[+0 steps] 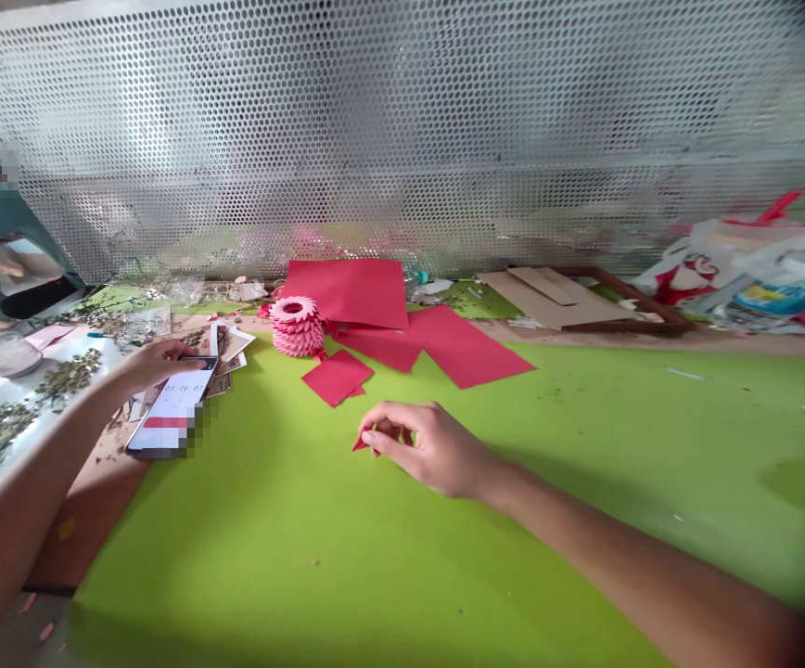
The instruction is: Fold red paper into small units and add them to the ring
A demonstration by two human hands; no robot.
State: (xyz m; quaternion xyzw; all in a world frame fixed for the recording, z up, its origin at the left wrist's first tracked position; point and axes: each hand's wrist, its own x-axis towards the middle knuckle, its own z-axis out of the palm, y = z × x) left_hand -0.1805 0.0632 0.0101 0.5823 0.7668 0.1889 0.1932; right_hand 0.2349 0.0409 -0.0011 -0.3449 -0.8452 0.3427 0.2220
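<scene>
My right hand (430, 450) is closed in a pinch over the green tabletop (291, 547). Between thumb and fingers it holds a small folded piece of red paper (361, 440), a pointed tip sticking out. Off to the left, my left hand (156, 360) has its fingers round the upper edge of a smartphone (174, 404), whose lit screen reads like a running timer. Behind my right hand lies a small red paper square (337, 376). Beyond it stands a round pink-and-white ring stack of folded paper pieces (297, 327), with larger red sheets (347, 289) beside it.
Photo-like cards (232, 345) lie by the phone. Dried plant bits (69, 376) cover a white surface at the left. Brown cardboard (555, 301) and plastic bags (757, 269) rest against the perforated metal panel (402, 121). A person (13, 218) sits at the far left.
</scene>
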